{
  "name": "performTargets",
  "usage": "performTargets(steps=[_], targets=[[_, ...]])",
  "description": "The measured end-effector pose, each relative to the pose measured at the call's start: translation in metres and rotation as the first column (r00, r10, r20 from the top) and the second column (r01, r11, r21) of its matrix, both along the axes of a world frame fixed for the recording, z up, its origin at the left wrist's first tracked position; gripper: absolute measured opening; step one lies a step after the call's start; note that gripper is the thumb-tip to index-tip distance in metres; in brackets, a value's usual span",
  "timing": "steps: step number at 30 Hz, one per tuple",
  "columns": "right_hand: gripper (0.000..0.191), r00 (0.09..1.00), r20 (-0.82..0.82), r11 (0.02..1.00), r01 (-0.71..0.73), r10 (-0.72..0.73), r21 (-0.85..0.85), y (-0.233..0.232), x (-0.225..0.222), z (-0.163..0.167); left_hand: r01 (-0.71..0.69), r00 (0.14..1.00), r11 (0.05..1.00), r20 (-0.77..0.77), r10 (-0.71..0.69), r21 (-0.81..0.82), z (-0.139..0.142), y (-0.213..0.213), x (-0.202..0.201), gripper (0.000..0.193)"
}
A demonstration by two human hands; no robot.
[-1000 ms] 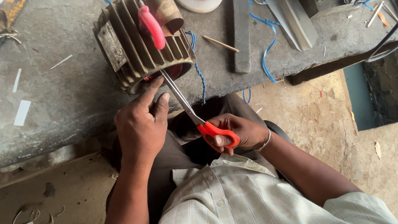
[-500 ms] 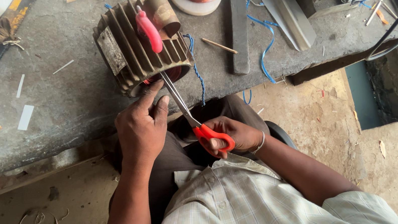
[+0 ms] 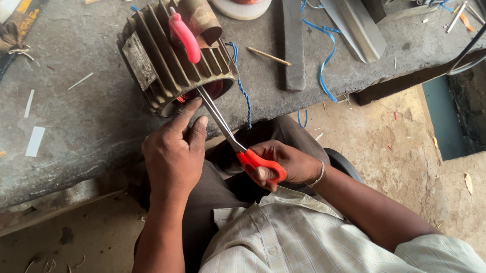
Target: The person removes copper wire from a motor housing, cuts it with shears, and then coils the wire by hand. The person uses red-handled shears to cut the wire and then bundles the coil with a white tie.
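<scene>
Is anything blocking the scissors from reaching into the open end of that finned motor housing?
Nothing visible does. The scissors in the right hand already reach the open end of the finned motor housing; the left hand sits beside the blades.

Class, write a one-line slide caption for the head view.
Right hand works red-handled scissors into a finned motor housing while the left hand steadies its rim.

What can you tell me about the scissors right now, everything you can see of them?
The scissors have long, slim, bare metal blades and orange-red plastic handle loops. The right hand holds them, fingers through the loops, above the person's lap. The blades slant up and away, and their tips reach into the open near end of the ribbed motor housing lying at the edge of the bench. They look nearly closed. The left hand rests beside the blades at the housing's mouth; whether it touches them is unclear.
</scene>
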State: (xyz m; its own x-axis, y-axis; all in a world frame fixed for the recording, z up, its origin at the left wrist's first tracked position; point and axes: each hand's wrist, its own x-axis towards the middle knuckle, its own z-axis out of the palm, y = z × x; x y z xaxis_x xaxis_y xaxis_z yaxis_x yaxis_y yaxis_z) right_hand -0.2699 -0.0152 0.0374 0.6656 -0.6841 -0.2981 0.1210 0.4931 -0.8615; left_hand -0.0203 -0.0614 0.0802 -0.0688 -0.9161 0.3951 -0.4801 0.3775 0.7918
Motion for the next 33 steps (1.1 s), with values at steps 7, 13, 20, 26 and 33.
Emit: performTargets(steps=[7,13,20,26,33], targets=[[0.048,0.996,-0.093,1.000,0.006,-0.009,-0.030,-0.004,-0.001,0.003,-0.007,1.000,1.000,0.018,0.007,-0.020,-0.001,0.000,0.000,0.026],[0.053,0.996,-0.089,0.987,-0.029,0.015,-0.157,0.005,-0.006,0.004,-0.066,0.997,0.987,0.040,0.061,0.144,0.000,0.000,-0.001,0.029],[0.046,0.971,-0.238,0.959,-0.035,-0.035,-0.282,0.007,-0.013,-0.004,-0.126,0.988,0.984,0.072,0.136,-0.129,0.000,0.001,-0.014,0.026],[0.041,0.991,-0.136,0.983,-0.019,-0.007,-0.185,0.003,-0.012,-0.002,-0.160,0.986,0.977,0.021,0.164,-0.139,-0.004,-0.006,-0.023,0.016],[0.039,0.985,-0.170,0.979,-0.026,-0.010,-0.205,-0.002,-0.011,-0.002,-0.293,0.947,0.933,0.071,0.313,-0.209,-0.014,-0.008,-0.036,0.011]])
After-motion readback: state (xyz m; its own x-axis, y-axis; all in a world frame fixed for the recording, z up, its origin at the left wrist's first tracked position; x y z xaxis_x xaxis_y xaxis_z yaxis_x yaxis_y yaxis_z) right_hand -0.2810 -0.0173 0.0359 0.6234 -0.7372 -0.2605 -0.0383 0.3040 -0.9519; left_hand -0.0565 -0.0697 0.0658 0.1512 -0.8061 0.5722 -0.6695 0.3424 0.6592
